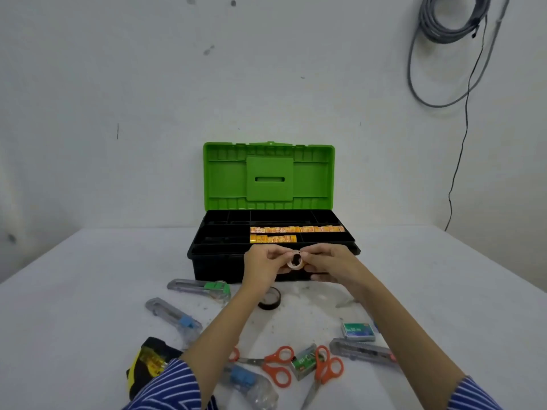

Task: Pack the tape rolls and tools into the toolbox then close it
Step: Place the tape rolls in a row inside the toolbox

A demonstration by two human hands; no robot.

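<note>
The toolbox (207, 261) stands open at the back of the table, black base, green lid (225, 179) upright. Two rows of orange and yellow tape rolls (296, 229) lie in its tray. Just in front of the box, my left hand (263, 261) and my right hand (328, 261) together pinch a small pale tape roll (295, 261). A black tape roll (270, 298) lies flat on the table under my left wrist. Utility knives (174, 315) and orange-handled scissors (278, 365) are spread nearer to me.
A green-slider knife (201, 287), a grey knife (361, 350), two staple boxes (358, 331), a second pair of scissors (325, 368), a clear tape dispenser (251, 386) and a black-yellow tool (151, 362) lie on the white table. Cables (450, 22) hang on the wall at right.
</note>
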